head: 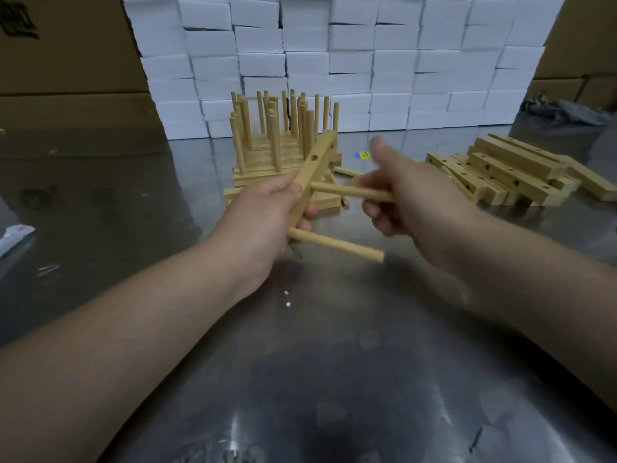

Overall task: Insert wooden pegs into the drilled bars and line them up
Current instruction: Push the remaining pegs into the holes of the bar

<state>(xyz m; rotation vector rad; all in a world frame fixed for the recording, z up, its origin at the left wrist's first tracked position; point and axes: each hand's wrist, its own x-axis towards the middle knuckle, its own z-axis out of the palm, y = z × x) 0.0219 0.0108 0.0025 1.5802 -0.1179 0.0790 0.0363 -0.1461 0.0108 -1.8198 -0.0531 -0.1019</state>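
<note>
Tabletop (334, 362): dull steel, scuffed, with a few pale crumbs near the middle. A white scrap of paper (13, 235) lies at its left edge.

Both bare forearms reach in from the bottom corners.

Left hand (267, 212): fingers and thumb wrapped round the lower part of a bar (314, 172), held above the tabletop and slanting up and away to the right. The bar is pale square-section wood. Two empty round holes show on its upper stretch.

Lower peg (337, 244): plain round dowel, same pale wood, seated in the bar's near end and jutting out to the right.

Right hand (410, 202): blurred, fingers curled round an upper peg (354, 192). The peg's free end meets the bar's side just above the left fingers; how deep it sits, cannot tell.

Behind the hands: pegged bars (283, 138) set side by side on the tabletop, dowels upright in rows. A loose peg (347, 171) lies just right of them, a yellow sticker (365, 155) beyond it.

Right: a pile of drilled bars (507, 172), lying flat and overlapping.

Far: a wall of stacked white boxes (367, 61), with brown cartons (66, 78) on either side.
</note>
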